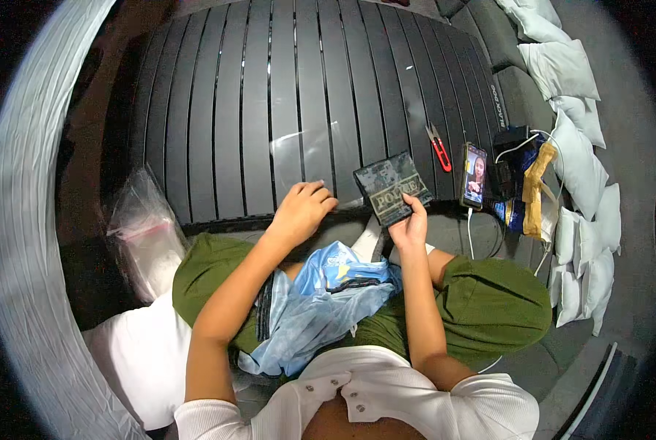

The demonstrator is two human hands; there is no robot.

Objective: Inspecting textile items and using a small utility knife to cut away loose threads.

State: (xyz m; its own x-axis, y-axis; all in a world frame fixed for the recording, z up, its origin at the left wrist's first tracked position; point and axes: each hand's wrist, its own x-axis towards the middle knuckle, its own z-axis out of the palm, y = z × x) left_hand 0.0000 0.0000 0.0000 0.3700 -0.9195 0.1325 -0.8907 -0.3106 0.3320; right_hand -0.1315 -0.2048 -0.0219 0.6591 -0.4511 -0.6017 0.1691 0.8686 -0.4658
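My right hand (pixel 410 226) holds a dark camouflage fabric patch (pixel 391 188) by its lower edge, just above my knees. My left hand (pixel 302 210) rests with curled fingers on the near edge of a clear plastic sheet (pixel 306 158) that lies on the dark ribbed mat (pixel 284 88). A light blue plastic bag (pixel 328 301) lies in my lap between my forearms.
Red-handled thread snips (pixel 438 149) lie on the mat to the right of the patch. A phone (pixel 474 176) with a lit screen and a cable stands beside them, next to a dark charger and yellow tape. White pillows (pixel 573 161) line the right side. A clear bag (pixel 148 235) sits at left.
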